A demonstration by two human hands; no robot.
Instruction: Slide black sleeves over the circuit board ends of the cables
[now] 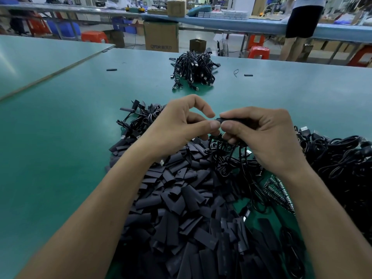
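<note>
My right hand (259, 133) pinches a black sleeve (228, 119) between thumb and forefinger, and a bundled black cable (227, 158) hangs below that hand. My left hand (181, 125) meets it from the left, its thumb tip touching the sleeve's left end and its fingers curled. What lies inside the sleeve is hidden by my fingers. A large heap of loose black sleeves (181, 208) lies on the green table (60, 137) under my forearms. A strip of small circuit boards (279, 190) lies beside my right wrist.
A pile of black cables (342, 164) spreads at the right. Another cable pile (193, 70) sits farther back on the table, and a smaller cable cluster (138, 117) lies left of my hands. Single sleeves (111, 69) lie loose. Beyond the table are cardboard boxes, red stools and a standing person (302, 23).
</note>
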